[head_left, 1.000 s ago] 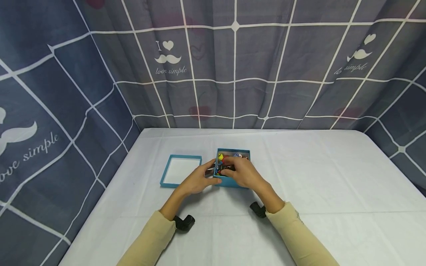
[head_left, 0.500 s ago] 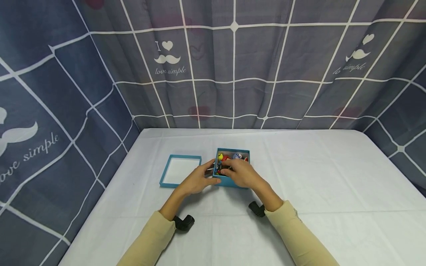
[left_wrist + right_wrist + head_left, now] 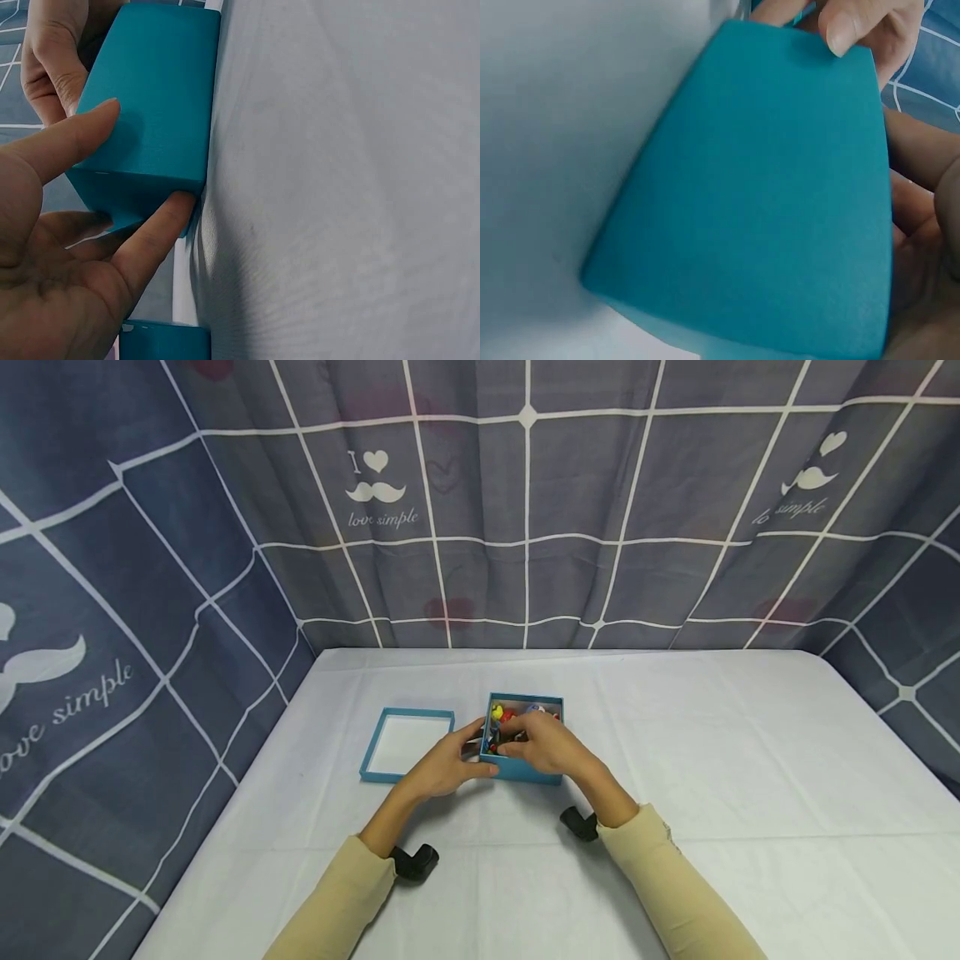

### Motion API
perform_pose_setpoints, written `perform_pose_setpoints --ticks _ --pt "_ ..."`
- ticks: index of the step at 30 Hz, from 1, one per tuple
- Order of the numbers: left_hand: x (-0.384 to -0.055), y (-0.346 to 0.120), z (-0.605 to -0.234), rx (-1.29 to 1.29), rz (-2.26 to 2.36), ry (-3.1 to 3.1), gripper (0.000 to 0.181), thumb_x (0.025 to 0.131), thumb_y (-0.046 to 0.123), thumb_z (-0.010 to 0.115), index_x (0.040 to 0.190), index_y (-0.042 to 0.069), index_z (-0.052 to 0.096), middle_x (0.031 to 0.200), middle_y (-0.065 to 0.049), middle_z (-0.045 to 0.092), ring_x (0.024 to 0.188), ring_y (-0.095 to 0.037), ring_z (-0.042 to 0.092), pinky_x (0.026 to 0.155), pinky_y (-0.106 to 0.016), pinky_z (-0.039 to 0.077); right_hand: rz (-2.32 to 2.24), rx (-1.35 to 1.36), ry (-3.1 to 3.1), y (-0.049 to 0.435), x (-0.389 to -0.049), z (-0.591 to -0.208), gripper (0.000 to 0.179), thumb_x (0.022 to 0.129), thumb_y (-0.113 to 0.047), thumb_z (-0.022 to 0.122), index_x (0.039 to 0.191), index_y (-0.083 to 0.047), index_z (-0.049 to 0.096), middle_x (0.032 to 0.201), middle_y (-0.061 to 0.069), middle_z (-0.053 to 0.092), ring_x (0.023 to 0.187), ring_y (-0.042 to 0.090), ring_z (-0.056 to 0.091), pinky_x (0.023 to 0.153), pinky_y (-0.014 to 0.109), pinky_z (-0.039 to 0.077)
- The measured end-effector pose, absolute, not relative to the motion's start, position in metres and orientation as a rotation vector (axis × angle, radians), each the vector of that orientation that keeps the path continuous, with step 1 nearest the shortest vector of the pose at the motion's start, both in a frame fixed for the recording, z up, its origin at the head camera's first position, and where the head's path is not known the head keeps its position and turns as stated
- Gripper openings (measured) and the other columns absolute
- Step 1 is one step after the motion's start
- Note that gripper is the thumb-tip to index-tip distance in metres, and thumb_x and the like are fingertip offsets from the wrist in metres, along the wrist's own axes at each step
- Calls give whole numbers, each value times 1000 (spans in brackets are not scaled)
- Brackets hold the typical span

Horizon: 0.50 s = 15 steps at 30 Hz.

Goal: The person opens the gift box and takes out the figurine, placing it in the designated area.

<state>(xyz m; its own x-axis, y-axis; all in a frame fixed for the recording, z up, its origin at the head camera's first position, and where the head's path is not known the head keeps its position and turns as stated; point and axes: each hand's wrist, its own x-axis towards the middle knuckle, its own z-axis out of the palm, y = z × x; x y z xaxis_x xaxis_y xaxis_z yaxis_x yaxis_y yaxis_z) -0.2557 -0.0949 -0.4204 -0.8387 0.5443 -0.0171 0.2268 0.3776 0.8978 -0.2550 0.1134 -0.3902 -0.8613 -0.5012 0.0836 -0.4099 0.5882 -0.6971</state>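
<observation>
A blue box (image 3: 525, 769) stands on the white table, holding small colourful toy figures (image 3: 498, 714), with yellow, red and blue ones showing. My left hand (image 3: 444, 765) grips the box's near left corner. Its thumb lies on the front wall and its fingers spread along the left side, as the left wrist view shows. My right hand (image 3: 551, 745) reaches over the front rim into the box. Its thumb and forefinger are apart above the figures, while the other fingers are hidden; I cannot tell whether it holds a figure.
The blue-rimmed lid (image 3: 408, 745) with a white inside lies on the white tablecloth (image 3: 712, 760), left of the box. A grey checked curtain (image 3: 570, 485) hangs behind the table and at both sides. A black wrist mount (image 3: 415, 864) sticks out of the left sleeve.
Half a second ago my right hand dipped slightly and a round blue-white figure showed more fully behind it; now the hand covers more of it again. The left hand stays on the box.
</observation>
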Motion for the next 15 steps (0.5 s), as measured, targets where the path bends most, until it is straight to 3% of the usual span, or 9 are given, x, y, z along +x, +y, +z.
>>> perform_pose_setpoints --ticks 6,9,15 --pt "-256 -94 -421 684 1451 2320 83 91 13 73 156 2 22 153 -17 36 136 -36 42 107 -46 39 -1254 -746 2699 115 -253 -395 28 95 -14 65 119 0 68 89 2 66 68 14 55 60 30 48" --pt "-256 -95 -421 671 1456 2317 85 91 14 74 156 2 21 154 -17 35 137 -35 41 107 -45 39 -1372 -739 2656 116 -254 -396 36 95 -11 63 127 7 62 96 7 66 67 14 55 58 29 48" --pt "-255 -95 -421 649 1446 2330 86 91 15 74 156 2 20 154 -18 34 137 -35 41 107 -46 39 -1514 -744 2508 116 -238 -368 34 96 0 58 126 16 57 102 22 63 64 20 54 57 27 47"
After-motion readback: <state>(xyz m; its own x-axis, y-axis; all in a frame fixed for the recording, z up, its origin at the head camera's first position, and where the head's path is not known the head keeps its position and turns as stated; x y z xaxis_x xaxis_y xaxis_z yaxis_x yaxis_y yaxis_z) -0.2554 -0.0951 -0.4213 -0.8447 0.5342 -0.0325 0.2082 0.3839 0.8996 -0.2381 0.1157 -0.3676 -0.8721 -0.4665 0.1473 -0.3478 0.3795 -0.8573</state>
